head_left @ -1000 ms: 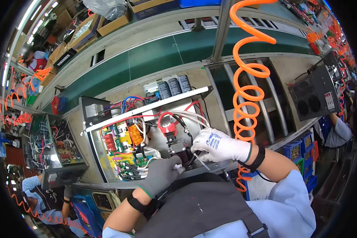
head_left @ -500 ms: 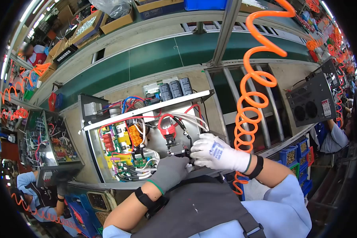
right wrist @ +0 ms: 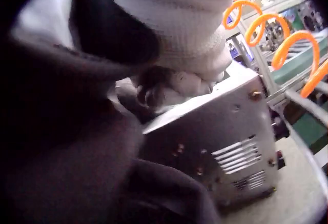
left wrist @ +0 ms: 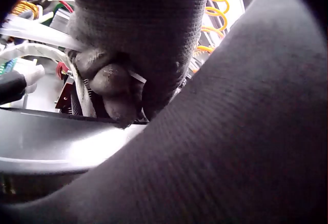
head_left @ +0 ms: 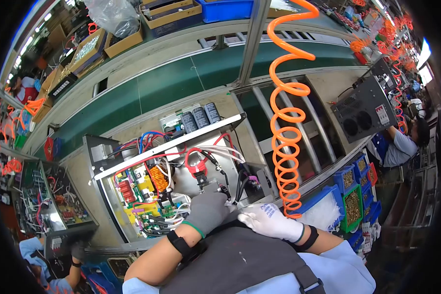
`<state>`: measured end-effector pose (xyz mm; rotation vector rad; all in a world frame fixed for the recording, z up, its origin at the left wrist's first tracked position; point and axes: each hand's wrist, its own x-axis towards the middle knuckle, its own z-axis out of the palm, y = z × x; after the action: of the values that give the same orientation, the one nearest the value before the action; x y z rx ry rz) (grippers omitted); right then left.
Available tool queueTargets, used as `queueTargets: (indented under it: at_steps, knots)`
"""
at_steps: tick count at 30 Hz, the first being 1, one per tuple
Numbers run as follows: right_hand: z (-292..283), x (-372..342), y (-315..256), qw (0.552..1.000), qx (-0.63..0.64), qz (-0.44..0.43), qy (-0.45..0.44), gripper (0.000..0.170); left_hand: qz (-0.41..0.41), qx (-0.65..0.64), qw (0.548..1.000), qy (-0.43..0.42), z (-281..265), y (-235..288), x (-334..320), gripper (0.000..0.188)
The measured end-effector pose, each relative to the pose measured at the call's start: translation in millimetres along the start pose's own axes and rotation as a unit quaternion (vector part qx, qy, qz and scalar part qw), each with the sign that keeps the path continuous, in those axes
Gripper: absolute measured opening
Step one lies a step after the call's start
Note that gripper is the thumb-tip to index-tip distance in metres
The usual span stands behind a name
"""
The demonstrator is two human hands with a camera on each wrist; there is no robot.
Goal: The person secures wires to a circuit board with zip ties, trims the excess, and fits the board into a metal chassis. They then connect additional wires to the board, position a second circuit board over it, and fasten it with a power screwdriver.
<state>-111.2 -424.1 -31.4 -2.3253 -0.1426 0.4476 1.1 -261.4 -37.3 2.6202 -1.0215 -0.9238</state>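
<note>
An open metal housing (head_left: pixel 183 179) full of wires and circuit boards lies before me in the head view. At its front side, my left hand (head_left: pixel 208 213), in a grey glove, has its fingers curled. A white strip (left wrist: pixel 46 31) runs into those fingers in the left wrist view, next to a white-sleeved cable (left wrist: pixel 79 88). My right hand (head_left: pixel 269 223), in a white glove, is at the front right corner, close to my apron (head_left: pixel 240 252). Its fingers look bent over the vented end panel (right wrist: pixel 220 147) in the right wrist view; I cannot tell what they hold.
An orange coiled hose (head_left: pixel 288 183) hangs right of the housing. Small blue bins (head_left: pixel 345 181) of hardware and a blue tray of thin white strips (head_left: pixel 321 210) stand at lower right. A green conveyor belt (head_left: pixel 181 73) runs behind. Another black unit (head_left: pixel 360 112) sits further right.
The right hand, which had a white cable tie at its fingers a second ago, has moved toward my body, away from the wires. The left hand stays near the housing's front side. The head view has shifted.
</note>
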Motion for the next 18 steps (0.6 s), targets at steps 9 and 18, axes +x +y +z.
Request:
queueTargets:
  at_steps: [9, 18]
  knots:
    - [26.3, 31.7, -16.3, 0.979, 0.071, -0.14, 0.133, 0.02, 0.072, 0.001, 0.996, 0.044, 16.5, -20.9, 9.0, 0.021]
    - [-62.2, 50.8, 69.7, 0.961, 0.159, 0.058, 0.22, 0.033, 0.053, -0.093, 0.989, 0.098, -17.0, -14.3, -8.2, 0.019]
